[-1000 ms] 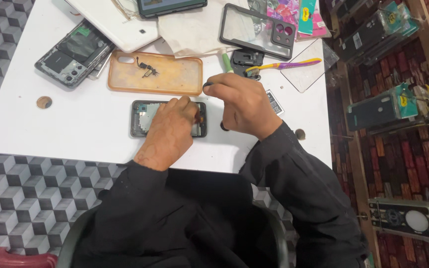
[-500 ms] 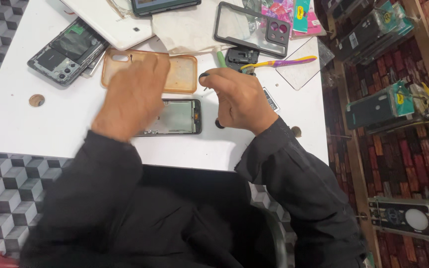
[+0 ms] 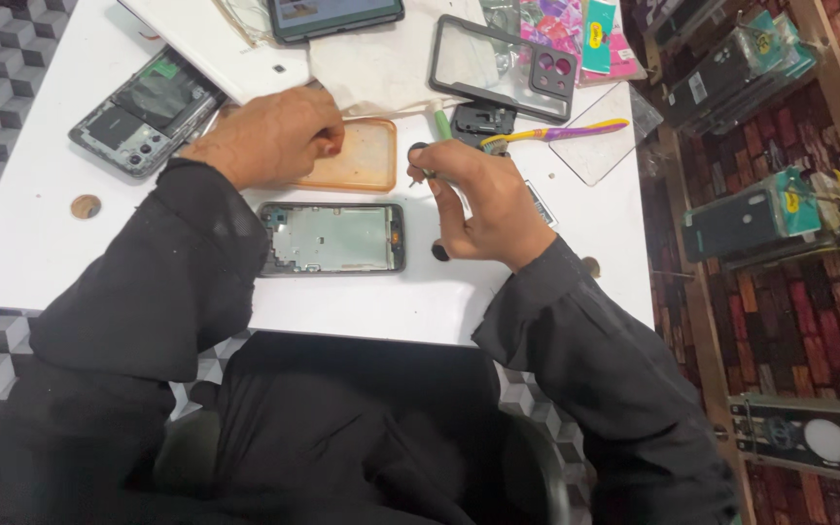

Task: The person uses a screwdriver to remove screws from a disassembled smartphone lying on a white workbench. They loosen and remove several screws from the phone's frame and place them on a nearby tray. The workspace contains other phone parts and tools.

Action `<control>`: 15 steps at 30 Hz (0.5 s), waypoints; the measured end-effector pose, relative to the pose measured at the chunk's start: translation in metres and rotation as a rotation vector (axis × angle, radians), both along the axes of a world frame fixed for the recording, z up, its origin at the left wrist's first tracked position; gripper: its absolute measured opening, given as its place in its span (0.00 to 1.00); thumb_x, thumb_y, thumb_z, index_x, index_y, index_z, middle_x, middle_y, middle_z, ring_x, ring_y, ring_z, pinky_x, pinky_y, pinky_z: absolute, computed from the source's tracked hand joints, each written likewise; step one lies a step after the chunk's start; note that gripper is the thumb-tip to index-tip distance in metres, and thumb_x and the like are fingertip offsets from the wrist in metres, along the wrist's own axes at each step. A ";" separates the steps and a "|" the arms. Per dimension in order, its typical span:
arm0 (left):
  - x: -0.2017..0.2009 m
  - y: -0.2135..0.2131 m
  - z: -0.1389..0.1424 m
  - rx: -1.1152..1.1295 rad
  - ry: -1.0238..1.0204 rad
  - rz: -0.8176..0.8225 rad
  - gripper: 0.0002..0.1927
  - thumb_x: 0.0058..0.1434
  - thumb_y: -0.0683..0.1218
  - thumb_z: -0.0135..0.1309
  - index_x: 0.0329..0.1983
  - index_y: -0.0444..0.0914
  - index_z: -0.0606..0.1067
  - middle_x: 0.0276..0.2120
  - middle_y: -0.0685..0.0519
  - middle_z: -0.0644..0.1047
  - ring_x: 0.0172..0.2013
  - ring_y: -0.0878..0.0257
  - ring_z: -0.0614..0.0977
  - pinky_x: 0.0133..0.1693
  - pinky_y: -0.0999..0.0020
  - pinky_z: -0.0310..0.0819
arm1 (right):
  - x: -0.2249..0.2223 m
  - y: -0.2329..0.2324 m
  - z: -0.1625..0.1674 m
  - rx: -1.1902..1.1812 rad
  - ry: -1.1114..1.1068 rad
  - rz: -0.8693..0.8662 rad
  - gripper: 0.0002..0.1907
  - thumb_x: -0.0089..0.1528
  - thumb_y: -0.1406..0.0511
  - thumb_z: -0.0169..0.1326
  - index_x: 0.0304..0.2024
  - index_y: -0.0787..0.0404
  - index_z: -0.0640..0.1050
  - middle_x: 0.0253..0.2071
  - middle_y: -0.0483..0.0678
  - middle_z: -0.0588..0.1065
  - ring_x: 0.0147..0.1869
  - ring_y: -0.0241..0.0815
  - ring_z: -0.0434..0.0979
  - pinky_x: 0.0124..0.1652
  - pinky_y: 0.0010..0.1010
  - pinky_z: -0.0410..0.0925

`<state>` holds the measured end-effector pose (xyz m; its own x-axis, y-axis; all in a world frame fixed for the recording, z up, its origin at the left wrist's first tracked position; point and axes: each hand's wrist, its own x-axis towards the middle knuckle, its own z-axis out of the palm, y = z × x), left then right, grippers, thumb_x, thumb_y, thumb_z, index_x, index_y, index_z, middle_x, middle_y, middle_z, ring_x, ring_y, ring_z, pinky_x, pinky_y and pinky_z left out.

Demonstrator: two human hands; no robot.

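**Two hands over an open phone**

The left hand (image 3: 269,136) is curled shut, fingers together, and rests on the soft orange see-through phone case (image 3: 360,156) lying flat on the white counter (image 3: 41,253). I cannot tell if it pinches something small. The right hand (image 3: 486,202) is closed around a thin dark tool (image 3: 420,163), with the tip poking up between thumb and finger.

Between the two hands, just below them, lies the open dark phone frame with a silver metal inside (image 3: 331,237). No hand touches it. It looks thin, light and stiff, and its tiny inner parts look easy to break. The dark outer edges look like the safest place to hold it.

A small black round bit (image 3: 439,252) sits just beside the frame. Farther up lie a purple and yellow toothbrush (image 3: 556,132), a clear black-rimmed case (image 3: 503,66) and a grey opened phone (image 3: 145,113). A brown coin-like disc (image 3: 86,206) lies far left.
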<state>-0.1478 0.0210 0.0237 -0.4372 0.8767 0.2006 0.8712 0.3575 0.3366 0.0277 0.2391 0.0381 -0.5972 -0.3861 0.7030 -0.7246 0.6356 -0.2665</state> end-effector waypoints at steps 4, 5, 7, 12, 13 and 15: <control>0.004 -0.002 0.002 -0.009 -0.010 0.040 0.04 0.63 0.42 0.55 0.37 0.37 0.79 0.42 0.48 0.78 0.46 0.48 0.79 0.47 0.54 0.73 | 0.002 0.001 -0.004 -0.156 -0.104 0.000 0.26 0.63 0.82 0.48 0.62 0.63 0.63 0.44 0.54 0.78 0.48 0.46 0.84 0.50 0.35 0.77; 0.005 -0.002 0.002 -0.018 -0.014 0.058 0.04 0.63 0.42 0.55 0.37 0.37 0.79 0.42 0.49 0.78 0.45 0.48 0.80 0.47 0.53 0.73 | 0.001 0.002 -0.005 -0.189 -0.127 0.002 0.26 0.65 0.82 0.48 0.63 0.62 0.62 0.42 0.53 0.79 0.46 0.44 0.84 0.49 0.34 0.76; 0.005 -0.002 0.002 0.006 0.000 0.062 0.04 0.64 0.42 0.55 0.37 0.38 0.79 0.42 0.49 0.78 0.45 0.48 0.80 0.46 0.53 0.73 | 0.001 0.005 -0.008 -0.297 -0.204 0.024 0.25 0.67 0.81 0.47 0.64 0.61 0.60 0.41 0.53 0.78 0.46 0.42 0.83 0.49 0.32 0.76; 0.009 0.002 0.001 0.168 0.067 -0.004 0.10 0.62 0.50 0.62 0.34 0.38 0.80 0.36 0.50 0.79 0.42 0.49 0.81 0.44 0.54 0.74 | 0.001 0.005 -0.016 -0.584 -0.391 0.150 0.24 0.72 0.77 0.50 0.64 0.59 0.56 0.47 0.58 0.75 0.50 0.45 0.81 0.52 0.36 0.76; 0.011 0.003 0.001 0.177 0.036 -0.072 0.13 0.57 0.53 0.65 0.32 0.38 0.81 0.34 0.50 0.78 0.40 0.50 0.80 0.43 0.55 0.73 | 0.002 0.006 -0.017 -0.596 -0.410 0.162 0.24 0.72 0.77 0.50 0.64 0.59 0.56 0.47 0.58 0.75 0.51 0.45 0.80 0.53 0.36 0.76; 0.014 0.006 0.003 0.192 -0.027 -0.206 0.20 0.46 0.58 0.72 0.29 0.38 0.81 0.30 0.51 0.78 0.36 0.52 0.80 0.39 0.56 0.73 | 0.003 0.005 -0.017 -0.621 -0.447 0.187 0.24 0.72 0.76 0.50 0.64 0.58 0.56 0.48 0.58 0.74 0.51 0.45 0.80 0.55 0.36 0.75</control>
<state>-0.1342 0.0274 0.0272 -0.2616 0.8945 0.3625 0.9085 0.1014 0.4054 0.0309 0.2444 0.0207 -0.8380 -0.1232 0.5316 -0.5453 0.1534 -0.8241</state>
